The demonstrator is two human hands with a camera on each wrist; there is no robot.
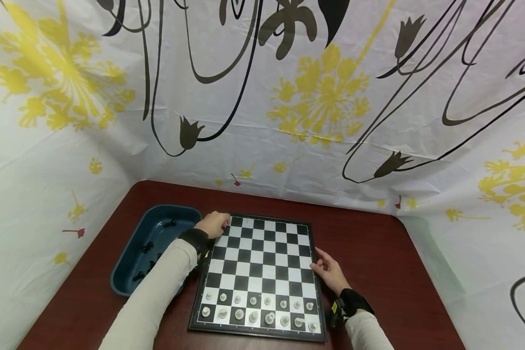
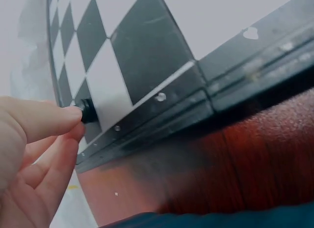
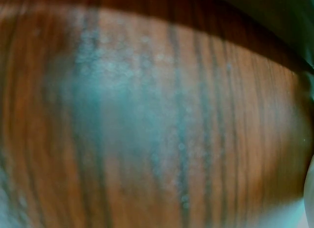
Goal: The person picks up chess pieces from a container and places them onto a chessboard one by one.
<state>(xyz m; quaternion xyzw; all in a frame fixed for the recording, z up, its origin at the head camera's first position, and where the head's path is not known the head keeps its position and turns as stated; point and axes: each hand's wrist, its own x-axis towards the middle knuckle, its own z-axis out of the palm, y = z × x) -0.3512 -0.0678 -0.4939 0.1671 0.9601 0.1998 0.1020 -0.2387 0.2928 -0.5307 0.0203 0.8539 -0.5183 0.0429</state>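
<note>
A black-and-white chessboard [image 1: 262, 257] lies on the table, with two rows of white chess pieces [image 1: 253, 317] along its near side. At the board's far left corner, my left hand [image 1: 213, 224] pinches a small black chess piece [image 2: 88, 111] between thumb and fingers. The piece's base is over a corner square; whether it touches the board I cannot tell. My right hand [image 1: 331, 273] is beside the board's right edge, its fingers loosely extended and holding nothing visible. Only a sliver of that hand shows in the right wrist view.
Left of the board stands a blue plastic tub [image 1: 119, 272] holding several black chess pieces [image 1: 148, 247]; my left forearm crosses over its side. The dark red wooden table [image 1: 367, 243] meets a patterned cloth [image 1: 288, 165] at the back and both sides.
</note>
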